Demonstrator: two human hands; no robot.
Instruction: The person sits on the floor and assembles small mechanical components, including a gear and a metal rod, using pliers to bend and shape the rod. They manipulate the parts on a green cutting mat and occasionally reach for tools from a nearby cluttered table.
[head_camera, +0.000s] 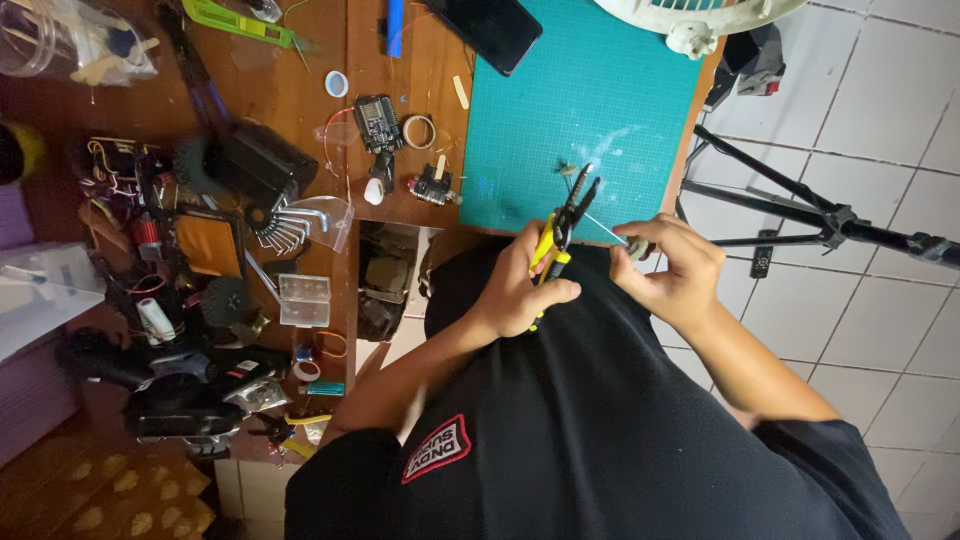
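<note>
My left hand (525, 285) grips yellow-handled black pliers (566, 222), whose jaws point up over the edge of the green cutting mat (560, 110). My right hand (672, 268) pinches a thin wire (603, 228) and a small part, and the wire reaches toward the pliers' jaws. Both hands are held close together above my black shirt (600, 430), at the near edge of the wooden desk (300, 90). A small dark bit (568, 169) lies on the mat just beyond the jaw tips.
A black phone (490, 30) lies at the mat's far corner. Left of the mat are a small circuit board (376, 120), a set of hex keys (285, 228), a clear plastic box (304, 300) and many tools. A tripod (800, 205) stands on the tiled floor.
</note>
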